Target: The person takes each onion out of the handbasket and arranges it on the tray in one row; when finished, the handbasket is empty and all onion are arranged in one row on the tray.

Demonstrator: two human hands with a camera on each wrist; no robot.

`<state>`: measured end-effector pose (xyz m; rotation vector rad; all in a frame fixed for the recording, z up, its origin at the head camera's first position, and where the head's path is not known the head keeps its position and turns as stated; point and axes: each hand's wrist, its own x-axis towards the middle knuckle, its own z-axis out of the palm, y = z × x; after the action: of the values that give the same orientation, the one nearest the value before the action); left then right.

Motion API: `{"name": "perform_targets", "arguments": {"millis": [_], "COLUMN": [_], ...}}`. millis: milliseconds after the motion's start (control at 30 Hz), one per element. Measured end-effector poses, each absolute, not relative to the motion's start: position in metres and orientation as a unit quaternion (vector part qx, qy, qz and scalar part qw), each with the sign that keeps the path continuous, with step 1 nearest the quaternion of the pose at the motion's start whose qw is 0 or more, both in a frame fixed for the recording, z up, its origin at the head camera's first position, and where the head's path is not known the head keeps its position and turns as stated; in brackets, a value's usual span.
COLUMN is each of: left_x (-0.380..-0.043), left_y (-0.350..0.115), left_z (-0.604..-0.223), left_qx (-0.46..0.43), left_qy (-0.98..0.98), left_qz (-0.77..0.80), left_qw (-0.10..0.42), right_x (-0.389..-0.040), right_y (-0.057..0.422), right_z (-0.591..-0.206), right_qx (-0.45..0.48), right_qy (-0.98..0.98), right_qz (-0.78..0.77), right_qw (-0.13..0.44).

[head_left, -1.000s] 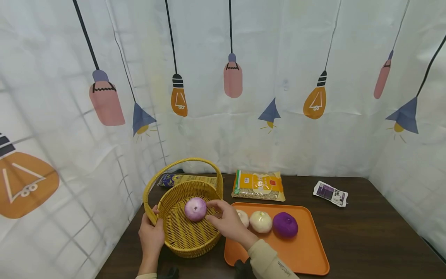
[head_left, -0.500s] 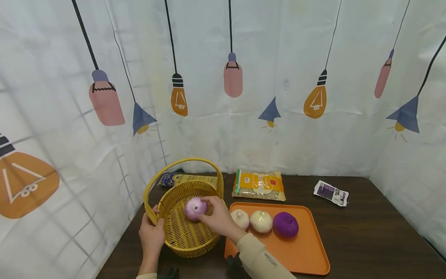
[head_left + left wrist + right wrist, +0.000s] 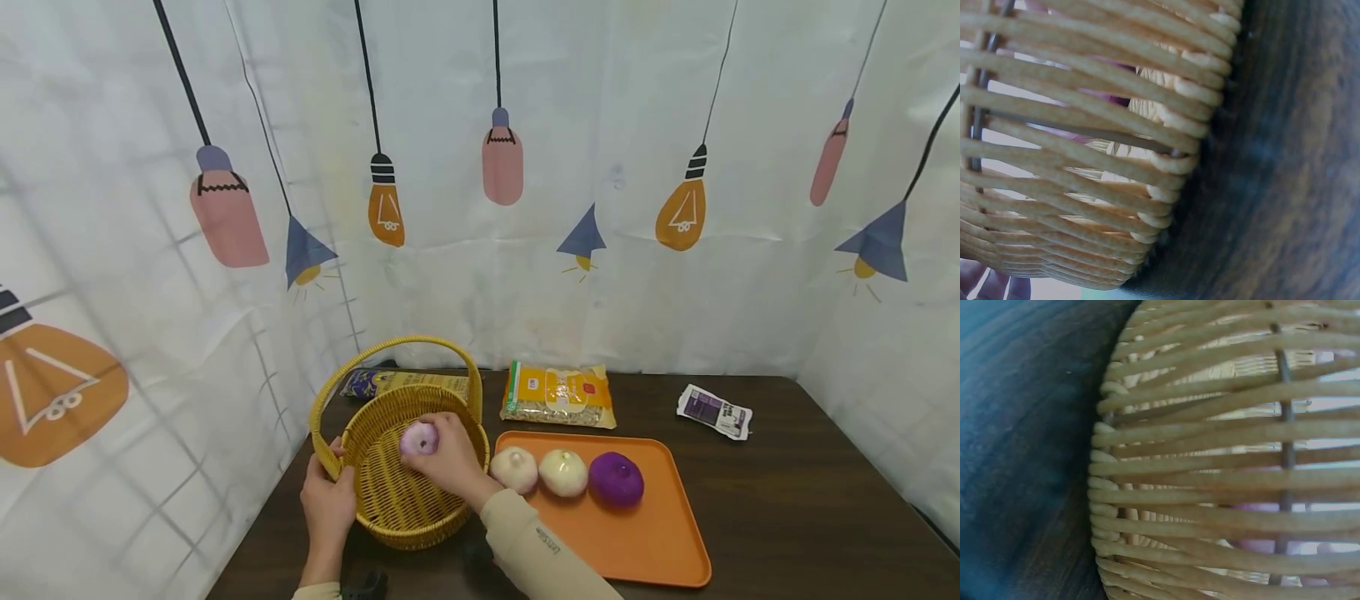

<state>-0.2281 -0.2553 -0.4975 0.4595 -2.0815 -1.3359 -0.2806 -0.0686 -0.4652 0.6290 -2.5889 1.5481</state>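
A yellow wicker basket [image 3: 401, 512] with a tall hoop handle [image 3: 420, 339] stands on the table at left in the head view. My left hand [image 3: 328, 500] grips its left side at the handle's base, thumb showing on the rim. Inside the basket, my right hand [image 3: 452, 457] holds a pale purple onion [image 3: 417, 439], with fingers curled over its top and right side. Woven wall fills much of both wrist views, the basket [image 3: 1072, 150] in the left and the basket [image 3: 1210, 481] in the right. Through the right wrist view's weave, patches of purple show.
Right of the basket lies an orange tray [image 3: 651, 567] bearing two white onions [image 3: 563, 473] and a deep purple one [image 3: 617, 480]. Behind are a yellow bag of grain [image 3: 558, 396] and a long packet [image 3: 405, 383]. A small white-and-purple sachet [image 3: 714, 412] lies at back right.
My right hand has moved left from beside the onion and now grips it. The left hand keeps its hold on the basket.
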Motion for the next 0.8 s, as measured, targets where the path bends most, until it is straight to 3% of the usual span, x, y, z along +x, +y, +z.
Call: {"name": "perform_targets", "arguments": {"millis": [300, 800], "left_x": [-0.227, -0.227], "left_y": [-0.256, -0.255], "left_z": [-0.497, -0.499], "left_qx": [0.173, 0.166], "left_qy": [-0.785, -0.785], "left_qz": [-0.506, -0.508], "left_qw": [0.312, 0.314], "right_x": [-0.296, -0.299], "right_y": [-0.076, -0.081], "right_z": [-0.472, -0.476], "right_qx": [0.149, 0.175], "right_qy": [-0.818, -0.84], "right_qz": [0.556, 0.514], "right_qw": [-0.011, -0.018]}}
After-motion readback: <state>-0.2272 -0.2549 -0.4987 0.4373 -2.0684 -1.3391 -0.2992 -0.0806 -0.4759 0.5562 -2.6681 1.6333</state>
